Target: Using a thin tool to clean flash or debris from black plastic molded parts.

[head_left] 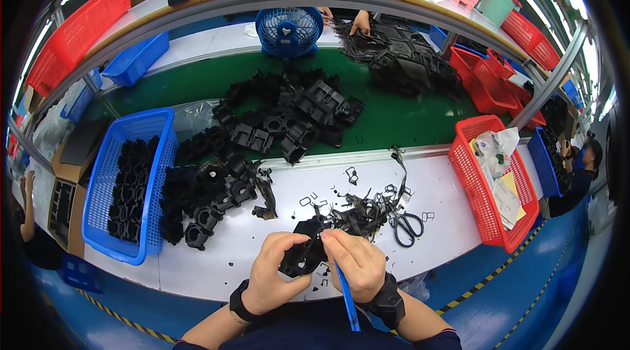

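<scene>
My left hand (270, 276) is closed on a black molded plastic part (305, 257) with round openings, held above the near edge of the white table. My right hand (357, 266) grips a slim blue-handled tool (346, 301), its handle pointing down toward me. The tool's tip is hidden by my fingers, which meet the part's right side. Just beyond my hands lies a heap of black plastic scraps (361, 217). Black-handled scissors (408, 230) rest to the right of that heap.
Left of my hands, black plastic parts (220, 196) are piled beside a blue basket (169, 173) holding more. Others (295, 110) cover the green belt (400, 130). A red basket (518, 224) with bags and papers stands right. Beyond are a blue fan (289, 32) and another person's hand (360, 22).
</scene>
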A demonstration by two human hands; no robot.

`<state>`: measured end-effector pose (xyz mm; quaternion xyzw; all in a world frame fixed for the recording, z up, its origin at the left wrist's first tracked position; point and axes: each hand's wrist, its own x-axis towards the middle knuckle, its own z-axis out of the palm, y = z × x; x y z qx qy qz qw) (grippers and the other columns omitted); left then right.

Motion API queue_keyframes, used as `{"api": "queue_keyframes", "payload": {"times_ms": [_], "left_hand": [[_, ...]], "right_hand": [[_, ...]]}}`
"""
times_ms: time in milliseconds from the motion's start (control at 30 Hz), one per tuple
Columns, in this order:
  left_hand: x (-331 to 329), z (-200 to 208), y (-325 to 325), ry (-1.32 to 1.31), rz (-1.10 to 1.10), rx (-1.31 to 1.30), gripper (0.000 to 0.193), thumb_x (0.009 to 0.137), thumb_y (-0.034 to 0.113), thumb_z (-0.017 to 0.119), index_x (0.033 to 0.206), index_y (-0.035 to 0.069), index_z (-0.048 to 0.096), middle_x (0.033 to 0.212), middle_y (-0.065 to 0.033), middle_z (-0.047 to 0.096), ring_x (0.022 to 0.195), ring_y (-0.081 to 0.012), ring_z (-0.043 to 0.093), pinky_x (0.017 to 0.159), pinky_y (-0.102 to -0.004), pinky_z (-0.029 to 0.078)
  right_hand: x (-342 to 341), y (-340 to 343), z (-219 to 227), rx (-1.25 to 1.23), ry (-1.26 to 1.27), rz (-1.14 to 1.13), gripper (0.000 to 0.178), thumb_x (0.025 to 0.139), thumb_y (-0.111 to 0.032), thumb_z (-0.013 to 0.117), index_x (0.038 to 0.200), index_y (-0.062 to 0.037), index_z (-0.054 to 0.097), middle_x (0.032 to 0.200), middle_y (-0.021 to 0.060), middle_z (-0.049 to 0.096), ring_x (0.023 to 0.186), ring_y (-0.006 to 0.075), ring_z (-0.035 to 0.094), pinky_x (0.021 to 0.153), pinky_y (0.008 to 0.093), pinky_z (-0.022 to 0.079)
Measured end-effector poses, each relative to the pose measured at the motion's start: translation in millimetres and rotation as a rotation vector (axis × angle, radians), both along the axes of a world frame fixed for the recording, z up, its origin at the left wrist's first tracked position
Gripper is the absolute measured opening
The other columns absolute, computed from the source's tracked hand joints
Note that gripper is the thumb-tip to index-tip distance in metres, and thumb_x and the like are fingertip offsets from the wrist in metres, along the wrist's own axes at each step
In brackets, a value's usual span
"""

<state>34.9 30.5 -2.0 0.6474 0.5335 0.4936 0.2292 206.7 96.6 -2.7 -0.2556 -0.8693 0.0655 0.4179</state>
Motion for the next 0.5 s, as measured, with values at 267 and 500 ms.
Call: {"api": "queue_keyframes", "payload": {"times_ms": [267,500], "left_hand": [[-2,2,5,-0.112,0.017,-0.101,0.052,0.064,-0.002,0.071,0.113,0.003,0.055,0.106,-0.0076,0.050,0.091,-0.0143,0.057,0.078,-0.0238,0.047],[3,1,6,-0.115,-0.027,-0.106,0.052,0.065,-0.001,0.072,0.114,0.002,0.054,0.104,-0.0067,0.050,0.088,-0.0129,0.057,0.075,-0.0231,0.047]], "right_hand": [[-5,15,0,-0.005,0.150,0.057,0.036,0.072,0.005,0.068,0.108,0.0048,0.063,0.100,0.0168,0.065,0.078,0.0274,0.065,0.064,0.0321,0.053],[-2,12,-6,0.076,0.094,-0.035,0.031,0.072,0.006,0.069,0.103,0.0047,0.064,0.098,0.0172,0.065,0.074,0.0266,0.065,0.062,0.0312,0.052]]}}
